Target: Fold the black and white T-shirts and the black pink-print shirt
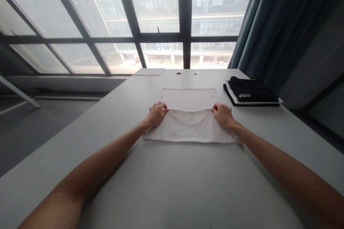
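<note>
A pale cream garment (190, 127) lies on the white table in front of me, its near part folded over toward the far side. Whether it is a shirt, I cannot tell. My left hand (158, 112) pinches the left corner of the folded edge between thumb and fingers. At the other end of that edge, my right hand (223, 113) pinches the right corner. The edge sags slightly between the two hands. Beyond it, a single flat part of the cloth stretches away from me.
On the right of the table (188, 175) stands a stack of folded black and white clothes (252, 93) with lettering on top. Paper sheets (149, 72) lie at the far left edge, near two small round objects. Windows and a blue curtain (258, 21) stand behind.
</note>
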`<control>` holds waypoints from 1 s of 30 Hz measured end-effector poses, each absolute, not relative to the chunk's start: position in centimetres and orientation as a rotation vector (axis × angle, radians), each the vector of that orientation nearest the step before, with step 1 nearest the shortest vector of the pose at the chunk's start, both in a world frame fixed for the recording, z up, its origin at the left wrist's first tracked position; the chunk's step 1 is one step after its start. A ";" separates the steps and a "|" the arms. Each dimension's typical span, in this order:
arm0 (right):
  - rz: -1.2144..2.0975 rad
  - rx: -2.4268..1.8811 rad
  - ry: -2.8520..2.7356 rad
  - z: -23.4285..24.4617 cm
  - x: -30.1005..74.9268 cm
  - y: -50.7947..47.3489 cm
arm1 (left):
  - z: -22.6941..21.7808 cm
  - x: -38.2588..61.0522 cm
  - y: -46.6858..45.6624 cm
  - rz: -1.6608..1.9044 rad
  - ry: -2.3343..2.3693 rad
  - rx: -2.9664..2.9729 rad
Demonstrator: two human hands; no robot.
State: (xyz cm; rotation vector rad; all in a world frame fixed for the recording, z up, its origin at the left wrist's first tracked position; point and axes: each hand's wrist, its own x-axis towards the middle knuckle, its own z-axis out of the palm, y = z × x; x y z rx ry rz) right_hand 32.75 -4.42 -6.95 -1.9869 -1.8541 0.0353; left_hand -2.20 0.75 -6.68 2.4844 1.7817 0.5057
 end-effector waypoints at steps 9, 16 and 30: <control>-0.189 -1.870 -2.025 -7.7 29.7 -6.4 | -6.6 0.5 -1.7 0.460 1.556 2.693; 0.099 -1.758 -2.322 -9.4 25.9 -8.8 | -8.3 3.2 -5.6 0.163 1.225 2.772; 0.100 -1.937 -2.280 -10.4 37.5 -8.9 | -8.6 -4.9 -4.9 0.021 1.768 2.567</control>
